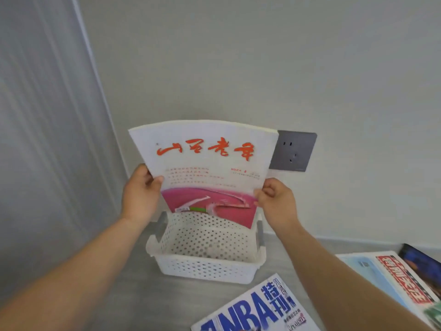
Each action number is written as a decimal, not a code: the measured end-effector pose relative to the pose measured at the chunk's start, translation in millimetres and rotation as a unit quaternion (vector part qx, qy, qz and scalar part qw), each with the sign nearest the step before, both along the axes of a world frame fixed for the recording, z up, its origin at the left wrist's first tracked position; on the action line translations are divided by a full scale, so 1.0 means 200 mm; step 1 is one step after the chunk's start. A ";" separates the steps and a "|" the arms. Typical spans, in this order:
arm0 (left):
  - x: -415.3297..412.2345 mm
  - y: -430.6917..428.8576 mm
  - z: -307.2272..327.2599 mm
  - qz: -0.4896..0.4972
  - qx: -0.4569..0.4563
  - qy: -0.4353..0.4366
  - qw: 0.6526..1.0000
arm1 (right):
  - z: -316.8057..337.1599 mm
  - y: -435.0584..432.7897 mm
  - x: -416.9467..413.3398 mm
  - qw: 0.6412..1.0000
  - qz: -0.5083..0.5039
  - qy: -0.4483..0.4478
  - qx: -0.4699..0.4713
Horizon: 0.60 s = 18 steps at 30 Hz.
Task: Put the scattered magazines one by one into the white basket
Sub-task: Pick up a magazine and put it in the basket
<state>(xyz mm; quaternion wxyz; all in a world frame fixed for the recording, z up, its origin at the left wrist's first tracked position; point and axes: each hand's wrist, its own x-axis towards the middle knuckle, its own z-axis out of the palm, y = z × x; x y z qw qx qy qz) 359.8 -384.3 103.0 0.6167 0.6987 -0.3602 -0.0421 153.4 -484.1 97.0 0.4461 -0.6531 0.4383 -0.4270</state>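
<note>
Hands [140, 194] [278, 203] gripping magazine [205, 161], upright, over white basket [205, 267]

The light is soft, even and rather bright on the wall [262, 56]. Shadows are faint, with only a weak one under the white basket [205, 271]. The picture is slightly soft: small print on the held magazine [205, 151] is unreadable, the forearms [71, 283] are blurred, and straight lines lean near the edges.

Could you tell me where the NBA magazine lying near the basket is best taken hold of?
The NBA magazine lies flat, with one corner towards the white basket. It is probably best to pinch that corner from the basket side, thumb on top, fingers slid under.
</note>
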 end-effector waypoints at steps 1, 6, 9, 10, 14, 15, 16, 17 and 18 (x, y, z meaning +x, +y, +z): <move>0.01 -0.01 -0.03 -0.004 0.011 -0.003 1.000 | -0.03 -0.02 0.00 1.000 -0.002 0.002 0.011; 0.00 -0.07 -0.17 -0.025 0.099 0.001 0.995 | -0.15 -0.11 0.01 0.998 -0.017 0.040 0.042; 0.02 -0.12 -0.22 -0.014 0.114 0.016 0.993 | -0.23 -0.14 0.03 0.996 -0.018 0.059 0.058; 0.03 -0.13 -0.24 -0.003 0.117 0.017 0.993 | -0.25 -0.15 0.05 0.997 -0.024 0.053 0.058; 0.05 -0.20 -0.26 0.026 0.112 0.017 0.993 | -0.28 -0.14 0.11 0.996 -0.060 -0.024 0.062; 0.05 -0.21 -0.26 0.027 0.105 0.021 0.994 | -0.29 -0.13 0.13 0.995 -0.067 -0.035 0.063; 0.04 -0.22 -0.26 0.027 0.100 0.027 0.994 | -0.30 -0.12 0.14 0.995 -0.072 -0.039 0.063; 0.03 -0.23 -0.27 0.028 0.098 0.034 0.994 | -0.30 -0.11 0.14 0.994 -0.074 -0.039 0.065; 0.03 -0.24 -0.27 0.027 0.099 0.038 0.994 | -0.30 -0.11 0.15 0.994 -0.071 -0.037 0.069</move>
